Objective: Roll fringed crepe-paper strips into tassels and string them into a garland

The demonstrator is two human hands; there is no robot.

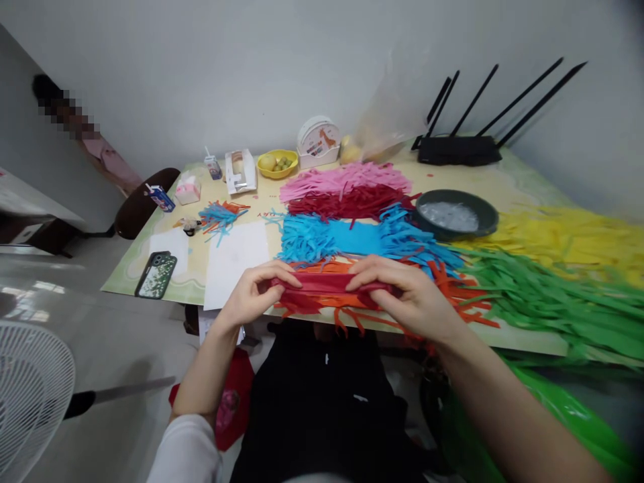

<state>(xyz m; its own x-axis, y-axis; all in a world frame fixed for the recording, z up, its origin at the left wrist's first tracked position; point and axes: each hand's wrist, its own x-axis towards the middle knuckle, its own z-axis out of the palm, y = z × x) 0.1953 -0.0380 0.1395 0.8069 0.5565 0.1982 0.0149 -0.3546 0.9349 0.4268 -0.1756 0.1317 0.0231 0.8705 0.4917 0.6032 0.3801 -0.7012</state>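
Between my two hands a red strip of tissue-like paper (325, 283) is stretched level, rolled or folded lengthwise, over the near table edge. My left hand (256, 292) pinches its left end with thumb and fingers. At the other end my right hand (405, 290) grips it the same way. Red material hangs below the strip. Behind and under it lie orange fringed strips (470, 302), partly hidden by my hands. Farther back are blue fringed paper (356, 237), dark red fringe (347, 203) and pink fringe (347, 180). Green fringe (543, 292) and yellow fringe (568, 235) spread rightward.
A dark bowl (490, 218) holding clear plastic stands right of the blue fringe; a black router (457, 150) is behind it. Leftward lie white paper (236, 258), a phone (157, 275) and a blue-orange tassel (220, 216). A fan (30, 396) stands lower left. Another person (108, 154) is far left.
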